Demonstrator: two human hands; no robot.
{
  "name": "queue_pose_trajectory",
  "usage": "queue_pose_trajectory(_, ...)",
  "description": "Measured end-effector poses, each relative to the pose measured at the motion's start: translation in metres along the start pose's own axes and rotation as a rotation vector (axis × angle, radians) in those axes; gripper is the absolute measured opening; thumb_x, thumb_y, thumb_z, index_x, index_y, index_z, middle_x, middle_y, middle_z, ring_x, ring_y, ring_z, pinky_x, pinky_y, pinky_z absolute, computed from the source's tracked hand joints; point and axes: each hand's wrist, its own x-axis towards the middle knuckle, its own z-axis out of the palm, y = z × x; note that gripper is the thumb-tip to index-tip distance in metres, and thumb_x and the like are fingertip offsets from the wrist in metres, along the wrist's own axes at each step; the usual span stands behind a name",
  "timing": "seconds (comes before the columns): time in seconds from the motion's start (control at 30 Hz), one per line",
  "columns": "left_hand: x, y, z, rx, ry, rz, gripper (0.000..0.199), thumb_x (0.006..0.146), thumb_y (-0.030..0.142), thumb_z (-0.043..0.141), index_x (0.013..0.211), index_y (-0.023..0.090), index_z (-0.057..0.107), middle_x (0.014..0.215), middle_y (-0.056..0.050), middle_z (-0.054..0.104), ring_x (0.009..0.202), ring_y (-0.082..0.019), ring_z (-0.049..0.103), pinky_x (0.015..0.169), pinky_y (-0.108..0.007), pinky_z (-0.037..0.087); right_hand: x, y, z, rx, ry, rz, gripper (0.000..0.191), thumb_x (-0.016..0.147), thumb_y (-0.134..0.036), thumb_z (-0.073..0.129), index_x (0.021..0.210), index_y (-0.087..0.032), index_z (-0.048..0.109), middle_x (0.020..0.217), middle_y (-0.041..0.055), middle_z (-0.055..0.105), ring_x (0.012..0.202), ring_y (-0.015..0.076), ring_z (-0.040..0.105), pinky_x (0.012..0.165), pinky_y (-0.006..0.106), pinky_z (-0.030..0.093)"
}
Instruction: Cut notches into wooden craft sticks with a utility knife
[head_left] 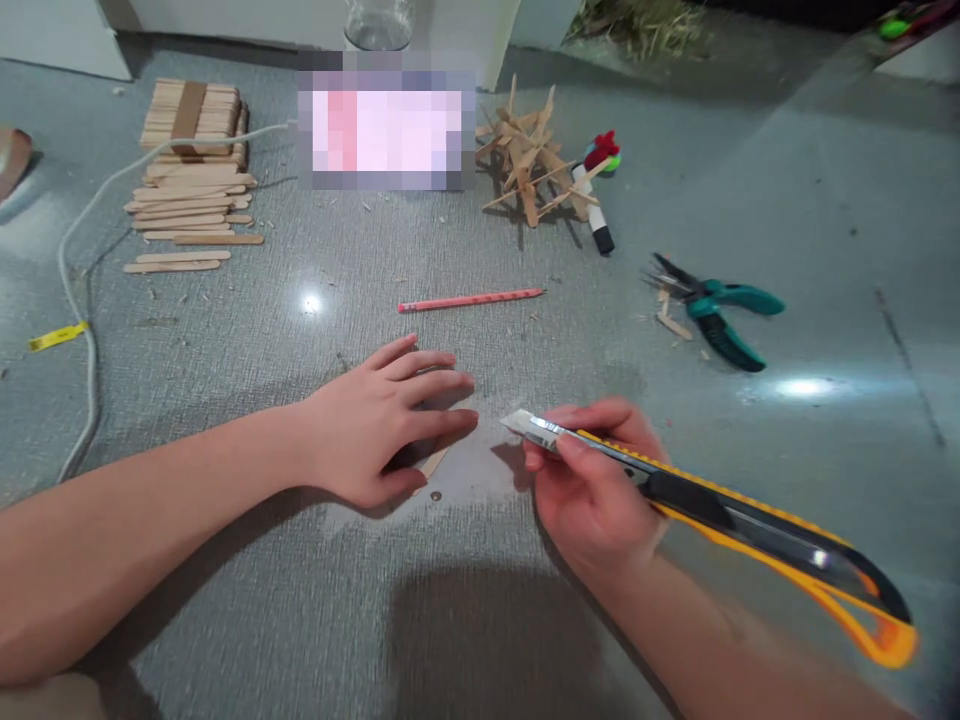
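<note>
My left hand (382,415) lies flat with its fingers spread. Beneath it, a craft stick (433,465) shows between thumb and forefinger; the rest of the stick is hidden. In my right hand (600,490) is a yellow and black box cutter (765,525), gripped near its front end. The bare blade (517,420) points left, a short gap from my left fingertips. Just beyond both hands a pink pencil (472,300) rests on the grey textured surface (330,590).
Craft sticks (191,205) lie loose below a banded bundle (217,110) at the upper left. A white cable (71,265) runs to a pixelated, bright rectangle (409,130). Rightward are a pile of pointed stick pieces (525,150), a glue stick-like tube (592,210) and green-handled pliers (724,310).
</note>
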Motion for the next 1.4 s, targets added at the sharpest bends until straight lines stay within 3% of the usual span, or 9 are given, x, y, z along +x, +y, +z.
queue_pose_trajectory(0.1,0.0,0.0,0.0,-0.01,-0.043,0.012,0.072,0.079,0.04,0.067,0.146,0.018,0.053,0.157,-0.015,0.045,0.147,-0.041,0.035,0.122,-0.068,0.02,-0.005,-0.005,-0.005,-0.073,-0.148,0.002,0.005,0.088,-0.018,0.061,0.089,-0.023,0.062,0.076,-0.0018,0.068,0.053,0.0117,0.062,0.049,0.026,0.051)
queue_pose_trajectory(0.23,0.0,-0.003,0.003,-0.023,-0.017,0.015,0.065,0.085,0.051,0.068,0.141,0.019,0.058,0.154,-0.015,0.049,0.148,-0.04,0.037,0.123,-0.067,0.02,-0.009,-0.01,-0.01,-0.278,-0.357,-0.091,0.015,0.086,-0.012,0.066,0.094,-0.024,0.064,0.087,0.0007,0.074,0.06,0.013,0.069,0.054,0.026,0.057)
queue_pose_trajectory(0.33,0.001,-0.006,0.005,-0.023,0.003,0.01,0.066,0.085,0.062,0.069,0.136,0.02,0.062,0.152,-0.015,0.051,0.148,-0.039,0.038,0.123,-0.066,0.022,-0.005,-0.011,-0.009,-0.4,-0.454,-0.18,0.02,0.082,-0.011,0.069,0.096,-0.025,0.065,0.089,0.0019,0.077,0.069,0.0159,0.074,0.06,0.026,0.059)
queue_pose_trajectory(0.5,0.002,-0.007,0.007,-0.029,-0.019,0.015,0.066,0.083,0.061,0.073,0.137,0.024,0.062,0.154,-0.016,0.048,0.149,-0.038,0.037,0.123,-0.065,0.021,0.004,-0.014,0.0,-0.507,-0.598,-0.32,0.019,0.082,-0.011,0.067,0.093,-0.026,0.064,0.085,0.0008,0.079,0.073,0.0169,0.077,0.067,0.026,0.063)
queue_pose_trajectory(1.07,0.002,-0.005,0.007,-0.037,-0.061,-0.012,0.066,0.085,0.063,0.07,0.139,0.027,0.062,0.158,-0.013,0.045,0.151,-0.034,0.035,0.126,-0.057,0.02,0.005,-0.018,0.004,-0.631,-0.674,-0.402,0.02,0.087,-0.01,0.06,0.097,-0.027,0.056,0.084,0.0015,0.077,0.074,0.0174,0.077,0.064,0.027,0.062)
queue_pose_trajectory(1.27,0.004,-0.001,0.004,-0.031,-0.117,-0.083,0.064,0.086,0.062,0.07,0.141,0.032,0.06,0.163,-0.008,0.039,0.153,-0.033,0.032,0.127,-0.055,0.018,0.002,-0.022,0.007,-0.619,-0.761,-0.376,0.021,0.09,-0.008,0.056,0.095,-0.027,0.05,0.069,-0.0029,0.069,0.07,0.017,0.074,0.056,0.027,0.056)
queue_pose_trajectory(1.4,0.004,0.0,0.003,-0.036,-0.126,-0.1,0.063,0.085,0.062,0.071,0.14,0.033,0.061,0.163,-0.007,0.038,0.154,-0.032,0.031,0.127,-0.055,0.018,0.003,-0.024,0.008,-0.625,-0.753,-0.358,0.02,0.09,-0.008,0.055,0.092,-0.027,0.049,0.064,-0.0053,0.064,0.063,0.015,0.07,0.052,0.025,0.052)
